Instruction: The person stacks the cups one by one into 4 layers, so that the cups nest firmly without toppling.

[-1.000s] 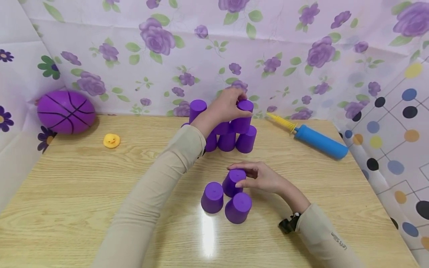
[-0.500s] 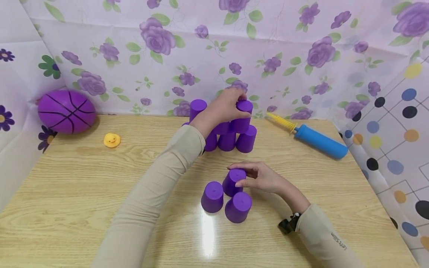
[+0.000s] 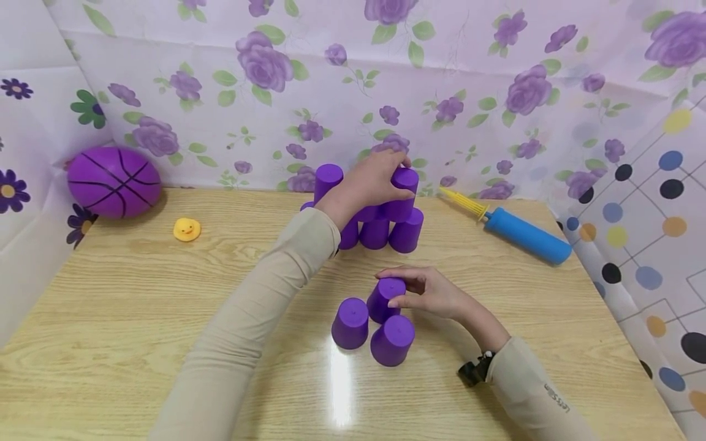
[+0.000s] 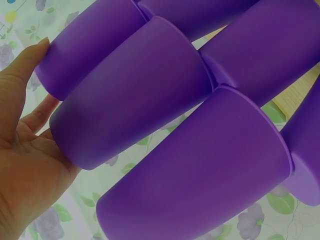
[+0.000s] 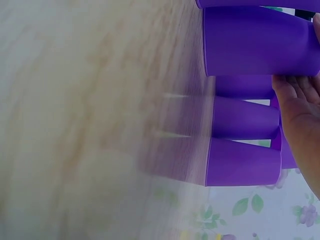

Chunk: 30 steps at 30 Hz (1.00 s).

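Purple cups stand upside down in a stack (image 3: 374, 233) near the back of the table. My left hand (image 3: 369, 180) reaches over the stack and holds the right-hand cup (image 3: 406, 179) of its second row, thumb on the near side and fingers behind. My left forearm and hand hide part of the stack. Nearer the front, three more upturned cups make a tight cluster. The rear one (image 3: 380, 304) is between the thumb and fingers of my right hand (image 3: 432, 293). Beside it stand the left cup (image 3: 350, 327) and the front cup (image 3: 391, 343).
A purple ball (image 3: 114, 182) and a small yellow duck (image 3: 187, 229) are at the back left. The blue hand pump (image 3: 526, 236) with a yellow nozzle lies at the back right. Flowered cloth (image 3: 220, 110) hangs just behind the table (image 3: 138, 318).
Both hands keep their hold on the same cups, which stay in place. The head view has shifted very slightly.
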### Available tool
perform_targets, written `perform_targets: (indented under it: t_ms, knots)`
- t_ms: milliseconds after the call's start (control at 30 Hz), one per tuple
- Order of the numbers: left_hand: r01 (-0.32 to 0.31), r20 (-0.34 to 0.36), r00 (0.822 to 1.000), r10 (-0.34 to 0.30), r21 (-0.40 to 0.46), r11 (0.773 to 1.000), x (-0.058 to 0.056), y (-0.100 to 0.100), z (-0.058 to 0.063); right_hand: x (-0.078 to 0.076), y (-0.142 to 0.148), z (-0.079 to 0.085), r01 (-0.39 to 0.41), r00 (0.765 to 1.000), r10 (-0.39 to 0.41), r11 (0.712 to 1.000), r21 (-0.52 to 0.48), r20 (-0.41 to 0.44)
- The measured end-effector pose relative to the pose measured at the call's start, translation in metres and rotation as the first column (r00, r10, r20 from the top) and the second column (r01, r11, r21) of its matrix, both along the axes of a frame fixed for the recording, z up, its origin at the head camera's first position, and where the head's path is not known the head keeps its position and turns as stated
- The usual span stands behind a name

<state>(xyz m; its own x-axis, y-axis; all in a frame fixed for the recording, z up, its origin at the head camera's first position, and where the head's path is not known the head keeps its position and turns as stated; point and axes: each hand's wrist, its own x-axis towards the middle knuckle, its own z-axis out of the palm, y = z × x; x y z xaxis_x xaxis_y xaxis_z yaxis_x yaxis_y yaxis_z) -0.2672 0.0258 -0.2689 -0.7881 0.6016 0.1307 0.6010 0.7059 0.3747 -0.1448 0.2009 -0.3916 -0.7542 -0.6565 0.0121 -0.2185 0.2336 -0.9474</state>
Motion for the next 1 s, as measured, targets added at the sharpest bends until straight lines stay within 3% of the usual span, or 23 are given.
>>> perform_targets:
  t_ms: [133,267,467,633,733,833,933,1000]
  knots:
    - [-0.007,0.0,1.0,0.007,0.004,1.0,0.002,-0.005,-0.001,-0.001,-0.003,0.0,-0.004,1.0,0.004,1.0,0.002,-0.01]
    - [-0.016,-0.049,0.999,0.017,0.021,1.0,0.01,-0.012,-0.001,0.0,-0.003,0.001,-0.016,0.993,0.024,0.998,0.067,-0.119]
    - [-0.015,-0.163,0.986,0.032,0.099,0.995,0.035,-0.03,-0.003,0.005,0.001,0.009,0.031,0.931,0.066,0.966,0.257,-0.36]
    - [-0.023,-0.222,0.972,0.071,0.212,0.977,0.06,-0.045,-0.011,0.006,0.007,0.013,0.038,0.911,0.097,0.949,0.314,-0.402]
    - [-0.086,-0.246,0.954,0.171,0.32,0.944,0.075,-0.053,-0.02,0.004,0.01,0.014,0.026,0.904,0.113,0.949,0.315,-0.413]
    - [-0.156,-0.221,0.935,0.277,0.444,0.882,0.09,-0.064,-0.03,0.001,0.01,0.015,0.013,0.896,0.135,0.944,0.329,-0.423]
    - [-0.201,-0.168,0.928,0.334,0.528,0.825,0.106,-0.076,-0.042,-0.002,0.007,0.016,0.004,0.892,0.157,0.935,0.355,-0.424]
    - [-0.219,-0.143,0.926,0.351,0.553,0.804,0.115,-0.083,-0.05,-0.003,0.006,0.016,0.0,0.893,0.162,0.933,0.361,-0.419]
